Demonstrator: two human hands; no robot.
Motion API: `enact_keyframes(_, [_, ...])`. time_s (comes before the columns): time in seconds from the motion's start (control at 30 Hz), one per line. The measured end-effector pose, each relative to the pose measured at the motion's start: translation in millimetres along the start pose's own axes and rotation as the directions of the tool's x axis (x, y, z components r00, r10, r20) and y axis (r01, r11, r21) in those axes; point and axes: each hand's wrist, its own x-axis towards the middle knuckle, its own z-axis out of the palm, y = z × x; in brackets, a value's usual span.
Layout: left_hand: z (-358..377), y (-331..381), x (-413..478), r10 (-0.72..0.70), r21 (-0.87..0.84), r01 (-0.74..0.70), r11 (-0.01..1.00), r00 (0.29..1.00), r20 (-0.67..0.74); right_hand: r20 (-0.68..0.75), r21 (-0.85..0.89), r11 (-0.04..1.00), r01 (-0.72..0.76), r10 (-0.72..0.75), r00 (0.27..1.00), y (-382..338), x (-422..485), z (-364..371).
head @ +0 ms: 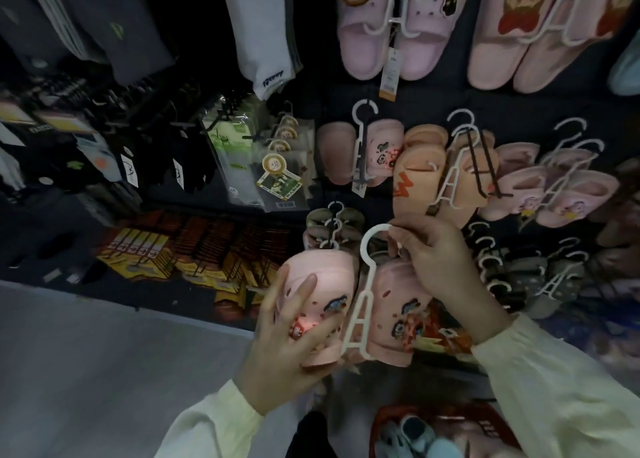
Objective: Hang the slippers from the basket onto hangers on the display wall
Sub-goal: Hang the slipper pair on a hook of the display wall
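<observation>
Pair of pink slippers (329, 277) w/ cartoon patches sits at approx 5 o'clock from mid-view, held up in front of the dark display wall (433, 101), not yet on a peg. They ride side by side on a white plastic hanger (370, 277), its stem running down btwn the two, hook end up at 12.

Left hand (291, 322) comes in from 7 o'clock and grips the left slipper of the pair, fingers spread and curled over its upper, thumb on the near side. Right hand (446, 277) comes in from 4 o'clock and pinches the hanger's hook at its open tip, fingers curled, knuckles toward the wall. Both arms in cream sleeves (554, 388).

Red basket (379, 423) at 6 o'clock, bottom edge, directly below the hands; light-blue slippers (415, 433) inside, rest of contents too blurred to tell.

On the wall: peach slippers (422, 173) on a white hanger just above the right hand, at approx 2 o'clock; more pink pairs to their right at 3. Lilac pair (360, 52) w/ bear patch at 1 o'clock, top row. Bunch of white hanger hooks (485, 260) at 4 o'clock, just beside the right wrist. Socks (263, 42) and packaged goods hang at 10–11 o'clock. Grey floor (104, 353) at 8 o'clock.
</observation>
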Motion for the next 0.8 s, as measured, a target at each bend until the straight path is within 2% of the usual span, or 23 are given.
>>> enact_keyframes(0.1, [17.7,-18.5,3.1,-0.023,0.021,0.022,1.000,0.999,0.033,-0.032,-0.024,1.000,-0.003,0.003,0.999,13.6,14.5,9.0])
enact_keyframes(0.33, [54.4,-61.1,12.4,-0.041,0.085,0.028,0.996,0.987,0.155,0.005,-0.201,0.975,0.095,-0.097,0.995,34.9,48.7,25.7])
enact_keyframes(0.47, [64.2,-80.7,28.5,-0.052,0.081,0.041,0.996,0.988,0.144,-0.090,-0.127,0.989,0.075,-0.087,0.992,38.8,63.2,34.7])
enact_keyframes(0.63, [71.8,-105.4,53.2,-0.053,0.081,0.039,0.996,0.984,0.168,-0.209,-0.138,0.989,0.051,-0.080,0.975,47.7,86.3,38.9])
enact_keyframes(0.8, [80.3,-122.4,70.1,-0.037,0.087,0.018,0.996,0.975,0.219,-0.207,-0.165,0.984,0.071,-0.104,0.973,41.3,107.7,44.1])
